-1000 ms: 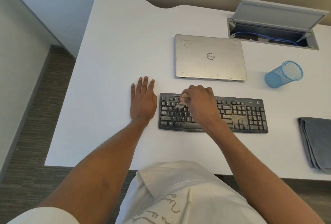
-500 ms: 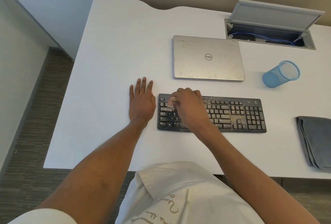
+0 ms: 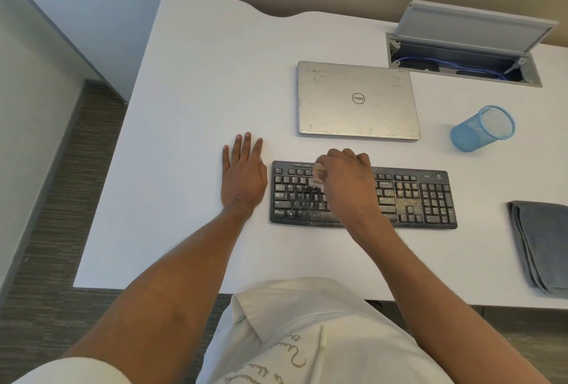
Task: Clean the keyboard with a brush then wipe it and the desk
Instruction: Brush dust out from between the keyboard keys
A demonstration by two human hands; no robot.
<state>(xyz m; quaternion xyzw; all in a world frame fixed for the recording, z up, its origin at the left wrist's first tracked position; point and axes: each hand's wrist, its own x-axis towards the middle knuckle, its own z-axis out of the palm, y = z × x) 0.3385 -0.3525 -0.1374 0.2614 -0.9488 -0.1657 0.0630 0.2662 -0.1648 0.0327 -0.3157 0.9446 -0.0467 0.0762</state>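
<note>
A black keyboard point(image 3: 424, 199) lies on the white desk point(image 3: 196, 101), with pale crumbs on its right keys and along the space bar. My right hand point(image 3: 350, 184) hovers over the keyboard's left-middle keys, closed around a small pale brush point(image 3: 318, 179) whose blurred bristles touch the keys. My left hand point(image 3: 242, 174) rests flat on the desk just left of the keyboard, fingers spread, holding nothing. A folded grey cloth point(image 3: 544, 245) lies at the desk's right edge.
A closed silver laptop point(image 3: 356, 101) lies behind the keyboard. A blue mesh cup point(image 3: 482, 127) lies tipped on its side to the right. An open cable hatch point(image 3: 461, 58) sits at the back right. The desk's front edge runs near my lap.
My right hand with the brush swept left across the keys, then came back right toward the keyboard's middle. The left hand stayed flat beside the keyboard.
</note>
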